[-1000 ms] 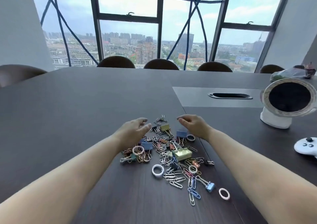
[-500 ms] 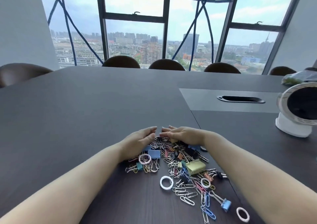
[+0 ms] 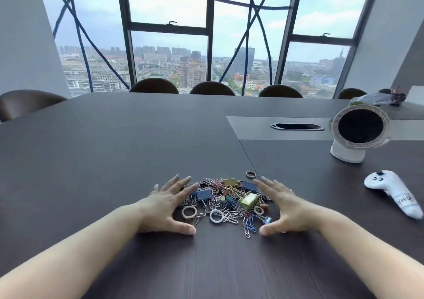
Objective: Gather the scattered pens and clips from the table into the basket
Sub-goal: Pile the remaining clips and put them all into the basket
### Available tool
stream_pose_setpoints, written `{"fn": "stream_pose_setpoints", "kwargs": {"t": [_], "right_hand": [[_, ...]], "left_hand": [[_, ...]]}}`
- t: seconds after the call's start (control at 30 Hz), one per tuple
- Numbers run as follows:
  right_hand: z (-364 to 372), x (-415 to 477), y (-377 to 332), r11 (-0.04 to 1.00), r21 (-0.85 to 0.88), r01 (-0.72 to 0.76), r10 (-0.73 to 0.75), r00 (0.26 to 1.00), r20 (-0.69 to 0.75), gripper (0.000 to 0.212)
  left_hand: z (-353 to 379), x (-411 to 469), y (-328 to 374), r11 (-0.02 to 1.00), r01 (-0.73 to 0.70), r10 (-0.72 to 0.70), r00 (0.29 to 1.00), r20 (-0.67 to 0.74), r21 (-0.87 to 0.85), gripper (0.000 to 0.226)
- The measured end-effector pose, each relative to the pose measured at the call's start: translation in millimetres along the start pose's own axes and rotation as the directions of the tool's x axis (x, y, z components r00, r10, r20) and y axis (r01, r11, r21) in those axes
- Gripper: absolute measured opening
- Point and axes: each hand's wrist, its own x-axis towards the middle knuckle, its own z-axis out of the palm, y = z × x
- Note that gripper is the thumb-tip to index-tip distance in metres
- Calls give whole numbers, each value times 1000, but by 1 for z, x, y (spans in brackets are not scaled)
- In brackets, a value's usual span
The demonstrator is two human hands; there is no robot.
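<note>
The clips [image 3: 226, 201] lie in one tight heap at the lower middle of the frame on the dark tabletop [image 3: 103, 165], with paper clips tangled among binder clips and small rings. Heaped like this they can be taken up in a few scoops rather than one by one, which I judge to be the reason for the pile. A gold binder clip [image 3: 248, 199] sits toward the right of the heap, a blue binder clip [image 3: 203, 193] toward the left, and a white ring [image 3: 215, 216] at the near edge. One brown ring [image 3: 250, 174] lies apart, just past the heap's upper right edge and outside both hands, so it will likely need its own pick-up. No pens and no basket show anywhere in the frame, so where the heap must go cannot be told.

The left hand [image 3: 167, 203] flanks the heap on its left and the right hand [image 3: 283, 203] on its right, like a pair of brackets. Both are spread wide, palms down and turned slightly inward. The fingers are straight and fanned toward the top of the frame. The thumbs stretch toward each other below the heap, with a gap between them. The left fingertips overlap the heap's edge, and the right fingers lie just beside it. Neither hand pinches anything. Whether the palms rest on the tabletop or hover above it cannot be told.

A white desk fan [image 3: 359, 128] and a white controller [image 3: 390, 191] sit at the right of the frame, well apart from the heap.
</note>
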Motion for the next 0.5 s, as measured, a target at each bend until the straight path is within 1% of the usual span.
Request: {"fn": "stream_pose_setpoints", "kwargs": {"t": [0.03, 0.07, 0.17, 0.2, 0.27, 0.33, 0.4, 0.5], "right_hand": [[8, 1, -2, 997, -76, -8, 9, 1000, 2, 128], [15, 5, -6, 995, -101, -14, 12, 1000, -25, 130], [21, 26, -23, 998, -52, -19, 12, 989, -145, 128], [21, 33, -28, 999, -39, -17, 10, 987, -163, 122], [21, 47, -33, 1000, -27, -11, 5, 982, -191, 101], [21, 57, -34, 998, -58, 0, -14, 971, -238, 85], [20, 61, -36, 997, -75, 13, -35, 953, -301, 72], [22, 58, -38, 997, -61, 38, -57, 927, -370, 52]], "left_hand": [[4, 4, 4, 1000, 3, -3, 1000, 6, -2, 124], [7, 11, 8, 1000, 5, -5, 1000, -8, -16, 124], [7, 37, 21, 998, 15, -19, 997, -69, -55, 122], [6, 44, 24, 997, 28, -34, 996, -78, -68, 118], [6, 55, 25, 995, 52, -60, 994, -95, -89, 103], [4, 61, 24, 997, 39, -47, 991, -126, -69, 91], [4, 62, 22, 999, 3, -11, 980, -197, -37, 84], [5, 56, 25, 998, -17, -5, 948, -318, -67, 80]]}}
